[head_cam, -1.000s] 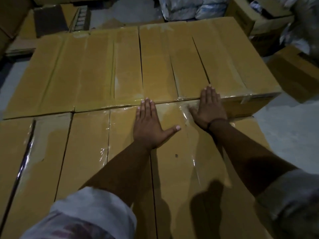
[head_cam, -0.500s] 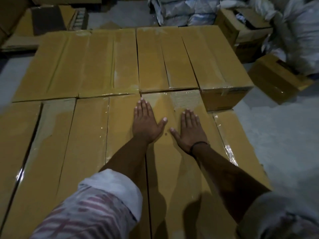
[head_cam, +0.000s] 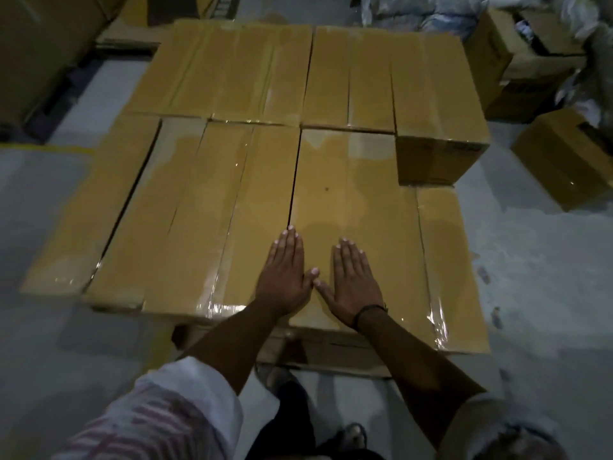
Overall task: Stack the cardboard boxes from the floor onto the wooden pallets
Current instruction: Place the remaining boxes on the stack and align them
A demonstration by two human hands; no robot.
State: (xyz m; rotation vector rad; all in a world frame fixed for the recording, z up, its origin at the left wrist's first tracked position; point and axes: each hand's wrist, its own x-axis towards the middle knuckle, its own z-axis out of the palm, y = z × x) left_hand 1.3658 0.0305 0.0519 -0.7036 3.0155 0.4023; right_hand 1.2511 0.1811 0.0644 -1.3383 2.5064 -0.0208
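Boxes (head_cam: 232, 194): taped, packed edge to edge on pallet (head_cam: 325, 355). Left hand (head_cam: 285, 277), right hand (head_cam: 355, 287): flat, fingers straight, pressed on top at front, gripping nothing. Loose box (head_cam: 564, 161) on floor (head_cam: 537, 293) right; open carton (head_cam: 527, 61) beyond.

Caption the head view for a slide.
Left hand and right hand lie flat, side by side, on the stacked cardboard boxes; a loose box sits on the floor at right.

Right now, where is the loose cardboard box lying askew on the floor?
Head view, right side: the loose box lies on the grey floor, apart from the stack, just right of its far-right box.
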